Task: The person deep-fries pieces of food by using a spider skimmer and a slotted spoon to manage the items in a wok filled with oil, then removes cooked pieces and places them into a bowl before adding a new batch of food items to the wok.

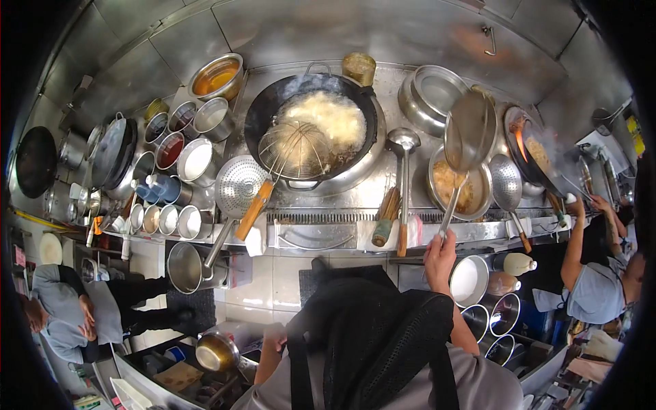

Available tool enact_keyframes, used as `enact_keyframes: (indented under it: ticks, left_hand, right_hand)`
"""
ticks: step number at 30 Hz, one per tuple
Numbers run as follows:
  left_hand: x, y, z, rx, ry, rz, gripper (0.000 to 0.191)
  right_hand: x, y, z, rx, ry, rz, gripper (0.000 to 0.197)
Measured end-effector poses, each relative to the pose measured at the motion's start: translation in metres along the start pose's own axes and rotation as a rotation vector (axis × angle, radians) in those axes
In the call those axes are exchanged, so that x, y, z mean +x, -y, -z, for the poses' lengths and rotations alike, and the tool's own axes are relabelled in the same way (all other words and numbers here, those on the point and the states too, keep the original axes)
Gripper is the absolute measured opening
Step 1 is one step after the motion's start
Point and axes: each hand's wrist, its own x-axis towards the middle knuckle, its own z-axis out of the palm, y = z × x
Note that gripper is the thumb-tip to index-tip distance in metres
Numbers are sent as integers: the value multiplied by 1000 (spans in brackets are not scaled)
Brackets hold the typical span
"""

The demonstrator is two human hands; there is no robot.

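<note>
My right hand (pixel 439 259) grips the handle of a large metal strainer (pixel 469 132), whose bowl is raised above a steel basin (pixel 484 197) with browned food in it. Low at my left side is my left hand (pixel 274 335), blurred; whether it holds anything cannot be made out. In front of me a black wok (pixel 256 123) holds bubbling oil with pale frothy food. A wire skimmer (pixel 300 148) with a wooden handle rests over its near left side. Right of the wok lie a steel ladle (pixel 405 174) and a bamboo wok brush (pixel 387 215).
A perforated skimmer (pixel 241 187) and several seasoning containers (pixel 196 160) stand left. Flames rise at a second wok (pixel 551 179) on the right, where a co-worker (pixel 594 287) works. Another person (pixel 77 318) is at the left. Stacked steel pots (pixel 415 105) stand behind the basin.
</note>
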Motion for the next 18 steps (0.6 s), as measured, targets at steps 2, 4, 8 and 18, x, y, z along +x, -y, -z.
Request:
enact_keyframes:
  ticks: [2,4,8,18]
  left_hand:
    - [29,-13,16,-177,-5,1,28]
    - [53,-27,35,-596,-33,82,27]
    - [67,-83,64,-743,-152,34,31]
    - [-12,-27,40,-998,-361,60,32]
  right_hand:
    - [28,26,-16,-156,29,260,31]
    - [61,54,-38,-130,36,372,30]
    - [137,93,-93,-236,-48,532,34]
    - [264,19,-179,-561,244,337,35]
